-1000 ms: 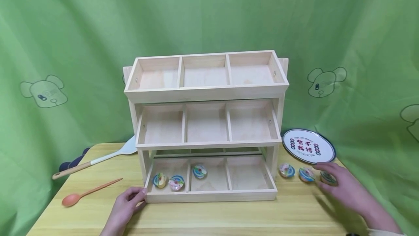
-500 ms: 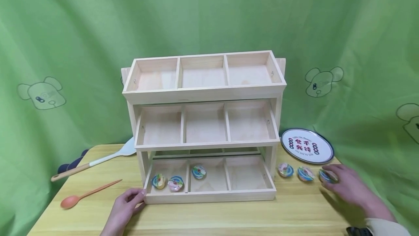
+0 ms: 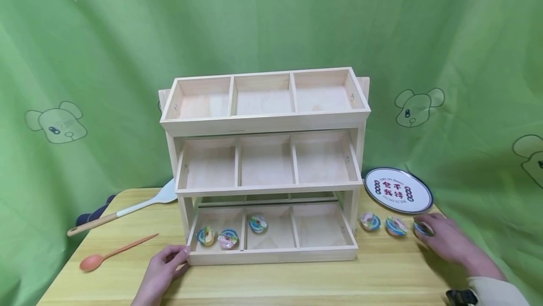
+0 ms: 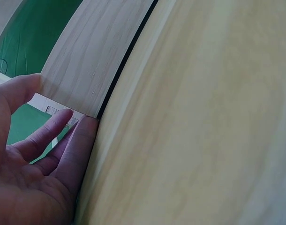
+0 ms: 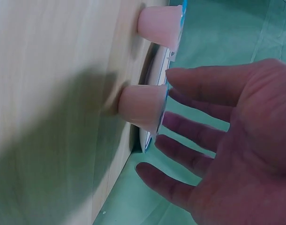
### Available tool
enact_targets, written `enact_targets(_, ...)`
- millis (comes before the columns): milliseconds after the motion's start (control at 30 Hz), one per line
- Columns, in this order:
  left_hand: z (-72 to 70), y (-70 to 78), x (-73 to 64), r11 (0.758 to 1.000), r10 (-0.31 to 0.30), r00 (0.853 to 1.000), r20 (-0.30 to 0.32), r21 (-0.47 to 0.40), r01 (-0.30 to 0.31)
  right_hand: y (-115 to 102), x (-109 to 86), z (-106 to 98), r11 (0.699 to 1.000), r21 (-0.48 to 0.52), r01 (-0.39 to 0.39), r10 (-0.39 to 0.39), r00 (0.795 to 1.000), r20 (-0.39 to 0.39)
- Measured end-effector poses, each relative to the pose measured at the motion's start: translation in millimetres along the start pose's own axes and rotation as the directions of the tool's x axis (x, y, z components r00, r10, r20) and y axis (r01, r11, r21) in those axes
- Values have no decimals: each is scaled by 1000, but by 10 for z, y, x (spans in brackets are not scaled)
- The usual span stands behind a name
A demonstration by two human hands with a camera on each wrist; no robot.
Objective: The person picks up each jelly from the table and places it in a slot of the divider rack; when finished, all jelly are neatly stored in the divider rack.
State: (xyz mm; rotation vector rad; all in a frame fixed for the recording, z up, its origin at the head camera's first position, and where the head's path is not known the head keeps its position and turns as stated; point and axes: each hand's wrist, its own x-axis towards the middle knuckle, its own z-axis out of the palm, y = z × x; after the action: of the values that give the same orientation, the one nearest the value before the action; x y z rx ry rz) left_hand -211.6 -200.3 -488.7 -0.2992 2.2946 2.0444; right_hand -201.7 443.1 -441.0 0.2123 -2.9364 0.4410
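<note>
My left hand [image 3: 161,270] grips the front left corner of the bottom wooden tray [image 3: 271,256]; in the left wrist view its thumb lies at the top edge and fingertips at the lower edge. My right hand [image 3: 449,240] is at the rightmost jelly cup [image 5: 142,105], which stands on the table. Its thumb and fingers spread around the lid's rim, apparently not closed on the cup. Two more jelly cups stand left of it, one at the middle [image 3: 396,226] and one nearer the rack [image 3: 370,221]. Inside the bottom tray, two jelly cups [image 3: 228,239] lie in the left compartment and one [image 3: 258,224] in the centre.
A three-tier wooden rack [image 3: 265,124] stands mid-table, each tier divided into three compartments. Behind the right-hand cups lies a white plate [image 3: 396,202] with red lettering. An orange spoon [image 3: 93,262] and a white spatula [image 3: 140,207] lie left. Green curtain [image 3: 271,18] hangs behind.
My right hand has lowered and shifted slightly right, around the rightmost jelly cup. The left hand stays at the tray corner. The head view has shifted slightly.
</note>
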Motion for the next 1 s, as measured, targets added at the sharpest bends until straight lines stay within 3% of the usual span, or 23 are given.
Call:
enact_targets(300, -5, -6, -6, 1000, 7, 1000, -6, -3, -7, 15, 22, 3, 1000, -4, 10, -10, 1000, -3)
enact_targets(600, 2, -33, -4, 1000, 20, 1000, -7, -12, -21, 43, 24, -54, 1000, 17, -19, 17, 997, 69)
enact_targets(767, 8, -23, -10, 1000, 23, 1000, -13, -8, -24, -26, -73, -110, 998, 44, -37, 34, 997, 76)
enact_targets(1000, 10, -22, -5, 999, 29, 1000, -12, -13, -29, -235, -206, -236, 996, 89, -3, -2, 999, 53)
